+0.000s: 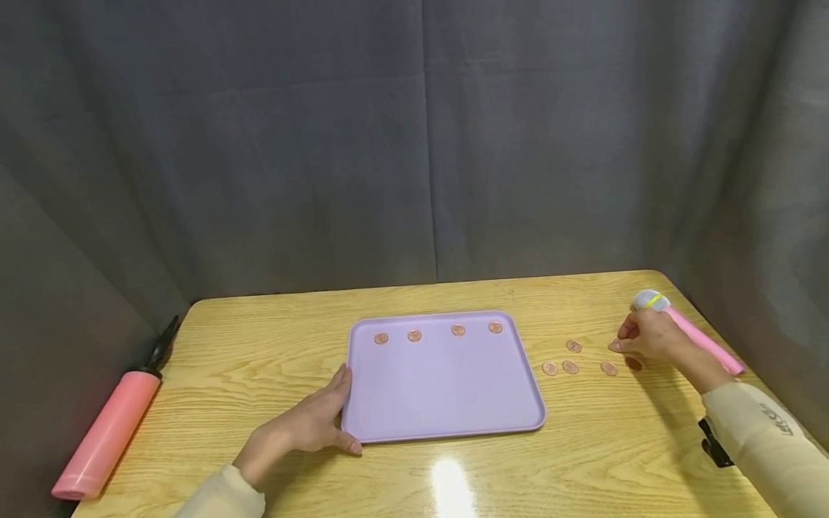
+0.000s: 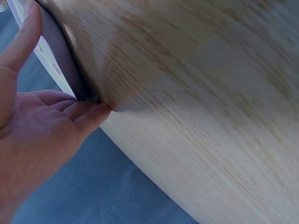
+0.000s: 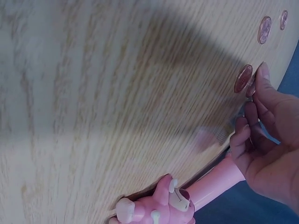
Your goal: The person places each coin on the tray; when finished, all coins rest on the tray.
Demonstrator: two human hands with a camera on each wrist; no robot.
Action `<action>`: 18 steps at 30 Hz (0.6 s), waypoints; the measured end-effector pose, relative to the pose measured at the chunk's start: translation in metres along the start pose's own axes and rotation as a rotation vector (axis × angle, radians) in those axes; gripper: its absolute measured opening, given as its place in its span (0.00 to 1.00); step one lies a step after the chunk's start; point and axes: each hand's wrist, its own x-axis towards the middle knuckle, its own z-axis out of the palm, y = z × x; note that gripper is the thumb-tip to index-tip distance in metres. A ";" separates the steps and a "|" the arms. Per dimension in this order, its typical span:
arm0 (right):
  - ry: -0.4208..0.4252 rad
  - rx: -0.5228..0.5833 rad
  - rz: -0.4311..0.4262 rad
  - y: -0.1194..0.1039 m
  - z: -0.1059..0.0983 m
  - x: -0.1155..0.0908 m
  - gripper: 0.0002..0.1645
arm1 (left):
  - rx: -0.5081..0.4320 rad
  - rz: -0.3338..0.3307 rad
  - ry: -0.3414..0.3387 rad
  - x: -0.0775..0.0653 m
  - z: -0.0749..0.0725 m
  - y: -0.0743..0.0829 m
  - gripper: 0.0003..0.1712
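Observation:
A lilac tray [image 1: 447, 388] lies on the table, with a row of several copper-coloured coins [image 1: 458, 330] along its far side. My left hand [image 1: 311, 421] touches the tray's near left corner, fingers against its left side and thumb at the front edge. To the right of the tray, my right hand [image 1: 650, 334] pinches a coin [image 3: 251, 87] between thumb and fingers, just over the tabletop. Several more coins lie flat near it, among them one coin [image 3: 243, 78] right beside the fingertips in the right wrist view.
A pink toy microphone [image 1: 702, 338] with a grey head lies at the right, close by the right hand and forearm. Along the left table edge lies a pink hand pump [image 1: 110, 435] with a black nozzle. Grey curtains [image 1: 311, 158] stand around the wooden table [image 1: 259, 345].

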 end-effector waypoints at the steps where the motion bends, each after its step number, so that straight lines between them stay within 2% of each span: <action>1: -0.015 0.006 0.002 0.000 0.000 -0.001 0.16 | 0.001 -0.001 0.001 0.000 0.000 0.000 0.70; 7: -0.034 0.031 0.042 0.000 0.000 -0.005 0.20 | -0.005 0.008 -0.003 0.000 0.000 -0.001 0.71; 10: -0.009 0.046 0.062 0.002 0.001 -0.006 0.22 | -0.001 0.013 -0.009 -0.001 0.000 -0.001 0.70; 18: 0.100 0.022 -0.039 0.013 0.001 -0.010 0.15 | 0.010 0.008 -0.009 -0.003 0.000 -0.001 0.69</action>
